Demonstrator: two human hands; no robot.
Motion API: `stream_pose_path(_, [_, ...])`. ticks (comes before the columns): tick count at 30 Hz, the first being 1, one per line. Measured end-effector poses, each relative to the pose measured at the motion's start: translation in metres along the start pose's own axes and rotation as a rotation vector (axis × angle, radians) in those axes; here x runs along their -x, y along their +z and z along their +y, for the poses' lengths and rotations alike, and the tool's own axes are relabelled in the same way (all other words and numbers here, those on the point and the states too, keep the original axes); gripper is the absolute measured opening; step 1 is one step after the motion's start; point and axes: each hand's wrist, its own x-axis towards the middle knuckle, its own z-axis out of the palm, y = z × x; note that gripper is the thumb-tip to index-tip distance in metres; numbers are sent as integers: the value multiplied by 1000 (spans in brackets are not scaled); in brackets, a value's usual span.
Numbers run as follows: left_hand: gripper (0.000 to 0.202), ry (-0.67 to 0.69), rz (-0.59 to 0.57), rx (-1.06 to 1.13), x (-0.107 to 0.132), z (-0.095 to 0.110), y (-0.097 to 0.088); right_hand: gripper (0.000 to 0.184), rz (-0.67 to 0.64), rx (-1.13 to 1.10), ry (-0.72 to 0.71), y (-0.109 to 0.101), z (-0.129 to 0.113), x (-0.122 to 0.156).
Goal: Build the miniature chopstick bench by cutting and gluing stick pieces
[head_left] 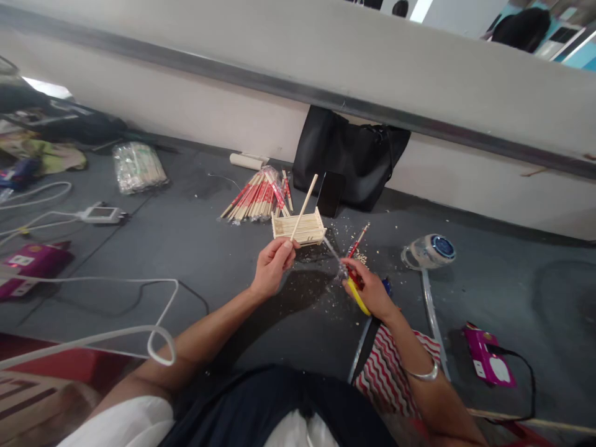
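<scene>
My left hand (274, 266) pinches the lower end of a bare wooden chopstick (305, 205), which points up and away at a slant. Just behind it on the grey table stands a small tray-like frame (300, 228) built of pale sticks, with upright bits at its corners. My right hand (367, 287) is closed around a tool with a yellow handle (357, 297); its narrow grey front part, blurred, points toward the frame's right corner. Beyond that hand lies a red-patterned chopstick piece (359, 239) among pale crumbs. The tool's exact kind is unclear.
A bundle of red-wrapped chopsticks (258, 197) lies behind the frame, near a phone (330, 194) and a black bag (347, 155). A glass jar (428, 251) lies to the right. White cables (116, 279) cross the left side; another stick pack (138, 167) is farther back.
</scene>
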Motion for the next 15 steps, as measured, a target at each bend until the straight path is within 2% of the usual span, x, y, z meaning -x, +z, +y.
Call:
stream_pose_path(2, [40, -6, -32, -33, 2, -1, 0, 53, 88, -55, -79, -2, 1, 1])
stream_pose_path(4, [41, -21, -83, -90, 6, -2, 0, 61, 122, -68, -130, 0, -3, 1])
stream_pose_path(7, [44, -24, -150, -193, 13, -5, 1, 67, 52, -66, -162, 6, -12, 4])
stream_pose_path(11, [36, 39, -210, -344, 18, -6, 2, 61, -51, -27, -166, 18, -21, 6])
stream_pose_path(15, [30, 98, -263, -412, 17, -6, 2, 54, -48, 30, -163, 26, -22, 6])
